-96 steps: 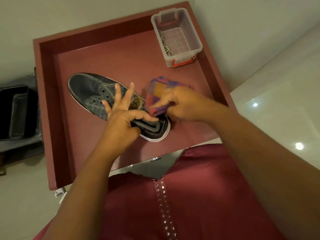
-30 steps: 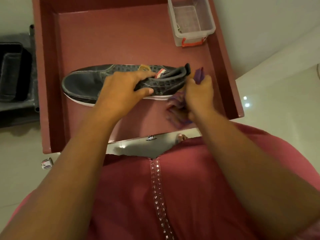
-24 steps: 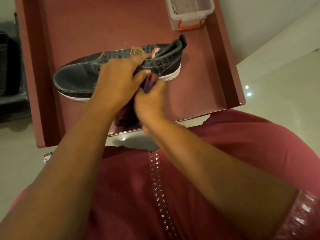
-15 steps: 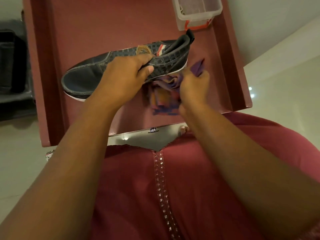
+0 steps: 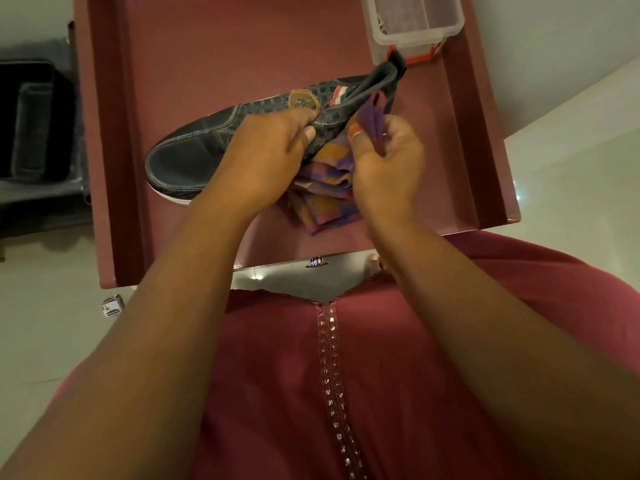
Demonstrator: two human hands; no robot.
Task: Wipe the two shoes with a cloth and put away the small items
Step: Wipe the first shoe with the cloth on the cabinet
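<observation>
Tray [image 5: 121,140] is sitting over pale floor [image 5: 45,323], box [image 5: 415,32] at its far right corner; your left hand [image 5: 263,157] is gripping the shoe [image 5: 194,157], right hand [image 5: 388,164] pinching the cloth [image 5: 325,199].

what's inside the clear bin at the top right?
Through the clear bin wall, a small pale tangled item sits against its left side; what it is cannot be told. The rest of the floor looks bare. The far end is cut off by the frame.

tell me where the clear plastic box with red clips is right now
In the head view, the clear plastic box sits in the maroon tray's far right corner, just beyond the dark shoe's heel.
</observation>
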